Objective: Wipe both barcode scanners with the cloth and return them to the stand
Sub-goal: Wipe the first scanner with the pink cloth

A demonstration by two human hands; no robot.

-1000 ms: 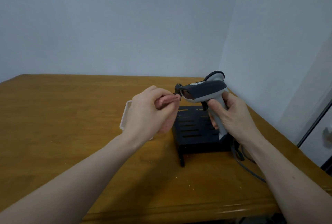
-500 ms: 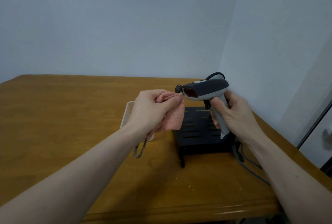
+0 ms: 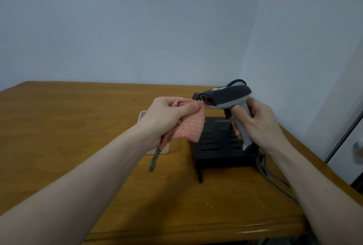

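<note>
A: Where is the scanner?

B: The barcode scanner (image 3: 227, 97) is held up in the air above the black stand (image 3: 218, 146), off toward the right edge of the desk (image 3: 68, 126). The right hand (image 3: 257, 124) is wrapped tight round its grey handle, fingers curled in front and thumb behind, so the head points left, level, with its dark reddish window facing the other hand.

A: And the cloth?

B: The pink cloth (image 3: 189, 127) is bunched in the left hand (image 3: 169, 115), pinched between thumb and fingertips. The pinched corner touches the front rim of the scanner's head, right at the window. The rest of the cloth hangs below the hand as a loose flap (it has a waffle weave), and a grey braided loop (image 3: 155, 159) dangles from its lower end over the desk.

A: What about the stand?

B: It sits on the desk near the right edge, slotted top facing up, directly under the scanner. A grey cable (image 3: 275, 181) runs from the handle's base down past the stand's right side and off toward the near right corner.

A: Anything else there?

B: A pale flat tray (image 3: 143, 117) lies just left of the stand, mostly hidden behind the left wrist. A second scanner I cannot make out.
</note>
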